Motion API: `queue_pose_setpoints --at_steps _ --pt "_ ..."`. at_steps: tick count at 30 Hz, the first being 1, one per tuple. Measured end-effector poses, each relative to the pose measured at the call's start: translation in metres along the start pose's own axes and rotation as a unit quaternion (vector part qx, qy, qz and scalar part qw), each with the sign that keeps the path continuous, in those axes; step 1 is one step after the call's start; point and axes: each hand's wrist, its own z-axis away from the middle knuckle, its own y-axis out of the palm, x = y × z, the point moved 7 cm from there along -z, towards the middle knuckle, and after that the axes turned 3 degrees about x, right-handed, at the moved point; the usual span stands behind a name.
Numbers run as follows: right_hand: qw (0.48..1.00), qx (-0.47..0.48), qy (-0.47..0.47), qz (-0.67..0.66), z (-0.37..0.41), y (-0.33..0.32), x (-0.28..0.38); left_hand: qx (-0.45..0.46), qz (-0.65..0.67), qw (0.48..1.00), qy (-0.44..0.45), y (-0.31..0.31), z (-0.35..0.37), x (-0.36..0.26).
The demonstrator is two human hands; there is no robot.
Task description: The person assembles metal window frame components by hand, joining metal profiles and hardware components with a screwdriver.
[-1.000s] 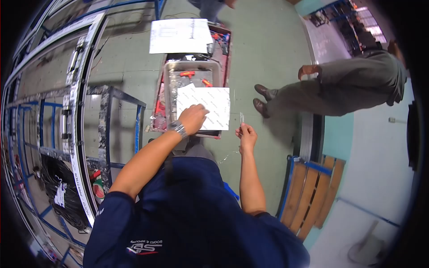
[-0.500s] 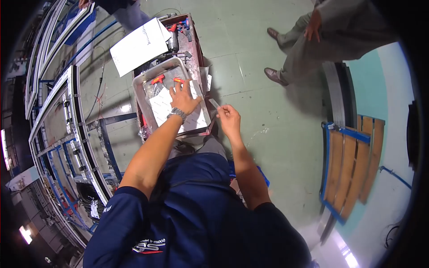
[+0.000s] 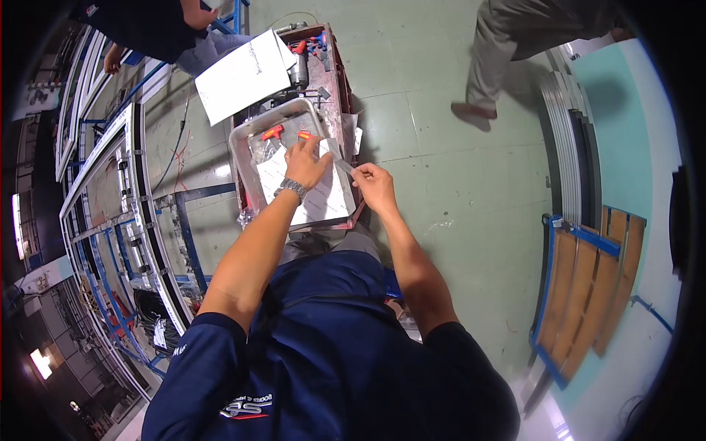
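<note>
My left hand [image 3: 306,166], with a metal watch on the wrist, lies over a printed white paper [image 3: 323,204] in a shallow metal tray [image 3: 237,147]. Its fingers are apart, close to a red-handled tool [image 3: 307,136]. At the tray's right side, my right hand [image 3: 376,188] pinches one end of a thin flat grey strip [image 3: 343,165]. The strip's far end reaches over the paper's upper right corner, near my left thumb. Another red-handled tool [image 3: 272,132] lies further back in the tray.
The tray stands on a reddish cart [image 3: 334,88] with a white sheet [image 3: 243,77] and assorted tools behind it. Metal frames [image 3: 132,184] stand at left. One person [image 3: 158,29] is at upper left, another person's legs [image 3: 489,66] at upper right. A slatted wooden rack [image 3: 581,287] is at right.
My right hand has brought the strip left, over the tray's edge and closer to my left hand. The person at upper right has stepped away; the one at upper left shows more.
</note>
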Motion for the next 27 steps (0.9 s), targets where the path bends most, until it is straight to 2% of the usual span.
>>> queue_pose_setpoints --at_steps 8,17,18,21,22,23,24,25,26,27 --pt "0.992 0.028 -0.037 0.120 -0.005 0.000 0.025 0.026 0.054 0.997 -0.046 -0.004 -0.004 -0.003" --pt "0.964 0.096 -0.080 0.233 -0.021 0.003 0.042 0.011 0.066 0.998 -0.011 -0.004 -0.002 0.001" --pt "0.959 0.099 -0.100 0.245 -0.026 0.005 0.039 -0.019 0.044 0.998 0.036 -0.008 0.002 -0.005" --pt "0.956 0.105 -0.129 0.241 -0.036 0.004 0.038 -0.031 0.037 0.989 0.141 -0.014 0.011 -0.023" --pt "0.960 0.115 -0.129 0.220 -0.039 0.005 0.035 0.072 -0.041 0.989 0.120 0.002 0.005 -0.024" --pt "0.951 0.124 -0.127 0.252 -0.030 0.003 0.057 0.130 -0.064 0.984 0.107 0.022 0.006 -0.018" --pt "0.939 0.105 -0.186 0.268 -0.033 0.006 0.049 0.116 -0.143 0.974 0.130 0.032 0.007 -0.014" --pt "0.949 0.132 -0.163 0.237 -0.034 0.009 0.050 0.089 -0.132 0.976 0.151 0.008 0.013 -0.028" --pt "0.952 0.146 -0.128 0.237 -0.035 0.012 0.046 0.079 -0.210 0.948 0.224 0.012 0.011 -0.030" --pt "0.942 0.154 -0.138 0.266 -0.037 0.013 0.043 -0.019 -0.181 0.944 0.274 0.028 0.004 -0.020"
